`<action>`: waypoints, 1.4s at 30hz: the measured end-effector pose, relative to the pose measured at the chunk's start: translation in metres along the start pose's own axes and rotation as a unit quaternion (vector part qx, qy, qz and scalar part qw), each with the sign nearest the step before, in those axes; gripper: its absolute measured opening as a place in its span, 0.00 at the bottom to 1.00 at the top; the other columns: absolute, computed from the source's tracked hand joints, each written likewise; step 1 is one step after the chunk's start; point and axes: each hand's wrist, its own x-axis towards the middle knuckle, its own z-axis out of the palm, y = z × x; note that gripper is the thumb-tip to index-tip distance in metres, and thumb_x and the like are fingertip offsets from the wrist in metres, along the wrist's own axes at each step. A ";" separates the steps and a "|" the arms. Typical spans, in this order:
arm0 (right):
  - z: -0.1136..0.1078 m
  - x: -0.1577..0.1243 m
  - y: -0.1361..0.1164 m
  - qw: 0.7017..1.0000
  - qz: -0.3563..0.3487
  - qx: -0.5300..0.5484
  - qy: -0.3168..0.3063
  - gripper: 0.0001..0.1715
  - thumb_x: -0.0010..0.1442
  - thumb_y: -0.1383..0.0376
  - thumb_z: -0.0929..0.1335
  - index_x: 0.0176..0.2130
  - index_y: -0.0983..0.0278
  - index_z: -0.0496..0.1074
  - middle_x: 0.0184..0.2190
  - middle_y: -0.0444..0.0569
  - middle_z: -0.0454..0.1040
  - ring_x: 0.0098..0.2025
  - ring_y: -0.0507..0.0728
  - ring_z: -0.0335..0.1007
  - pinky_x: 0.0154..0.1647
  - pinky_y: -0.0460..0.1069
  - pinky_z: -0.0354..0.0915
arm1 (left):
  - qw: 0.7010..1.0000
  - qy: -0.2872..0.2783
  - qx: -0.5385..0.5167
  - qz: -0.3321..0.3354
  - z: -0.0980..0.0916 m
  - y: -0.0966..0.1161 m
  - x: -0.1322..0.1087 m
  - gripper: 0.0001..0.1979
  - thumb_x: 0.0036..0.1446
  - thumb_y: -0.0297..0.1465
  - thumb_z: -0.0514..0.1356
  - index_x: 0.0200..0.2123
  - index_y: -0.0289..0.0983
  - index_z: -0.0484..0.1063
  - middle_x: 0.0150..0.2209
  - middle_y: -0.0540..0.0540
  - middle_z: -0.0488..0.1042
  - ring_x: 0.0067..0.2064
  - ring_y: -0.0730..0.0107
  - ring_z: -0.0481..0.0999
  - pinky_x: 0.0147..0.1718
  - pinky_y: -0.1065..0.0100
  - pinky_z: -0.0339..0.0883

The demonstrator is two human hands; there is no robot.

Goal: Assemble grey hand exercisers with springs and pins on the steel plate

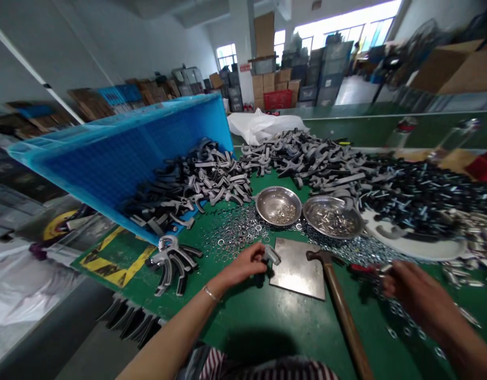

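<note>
My left hand (pixel 243 265) is shut on a small grey metal part (pixel 272 255), just left of a square steel plate (pixel 297 268). A claw hammer (pixel 340 309) with a wooden handle lies on the green work table, its head by the plate's right corner. My right hand (pixel 412 287) grips a red-handled tool (pixel 362 269), perhaps pliers, whose metal end is partly hidden by my fingers. Loose steel washers (pixel 235 232) spread behind the plate. Two steel bowls (pixel 278 206) hold small metal pieces, the right one (pixel 333 217) holding short pins or sleeves.
A tilted blue plastic crate (pixel 120 158) spills dark grey forked parts onto the table, and more lie in a large heap behind the bowls. Black bolts (pixel 418 203) are piled at the right. A small bunch of forked parts sits at the left, above a yellow-black floor marking.
</note>
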 end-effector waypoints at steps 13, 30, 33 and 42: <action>0.129 -0.060 0.041 0.936 0.096 0.163 -0.296 0.17 0.61 0.61 0.73 0.48 0.62 0.72 0.40 0.49 0.78 0.27 0.47 0.67 0.28 0.45 0.65 | 0.893 -0.008 0.446 0.066 0.005 -0.001 0.008 0.06 0.61 0.27 0.57 0.39 0.37 0.73 0.40 0.44 0.72 0.38 0.65 0.73 0.40 0.66 0.67; 0.150 -0.075 0.061 0.901 0.186 0.272 -0.283 0.10 0.60 0.61 0.74 0.38 0.62 0.72 0.28 0.40 0.63 0.24 0.45 0.51 0.25 0.42 0.56 | 0.828 -0.052 0.550 0.098 0.014 -0.016 0.016 0.10 0.60 0.23 0.56 0.44 0.35 0.71 0.42 0.40 0.76 0.43 0.60 0.75 0.42 0.65 0.67; 0.152 -0.075 0.060 0.908 0.165 0.252 -0.293 0.10 0.62 0.60 0.73 0.40 0.61 0.71 0.26 0.38 0.61 0.22 0.45 0.48 0.23 0.43 0.54 | 0.888 -0.003 0.450 0.101 0.017 -0.013 0.005 0.08 0.60 0.25 0.57 0.40 0.36 0.74 0.40 0.42 0.77 0.43 0.62 0.75 0.42 0.66 0.67; 0.160 -0.083 0.034 0.939 0.052 0.062 -0.335 0.13 0.64 0.55 0.70 0.37 0.63 0.69 0.22 0.39 0.66 0.24 0.49 0.64 0.27 0.46 0.57 | 0.990 0.082 -0.104 -0.051 0.061 -0.001 -0.051 0.16 0.51 0.37 0.69 0.41 0.34 0.78 0.32 0.46 0.78 0.32 0.70 0.75 0.33 0.70 0.66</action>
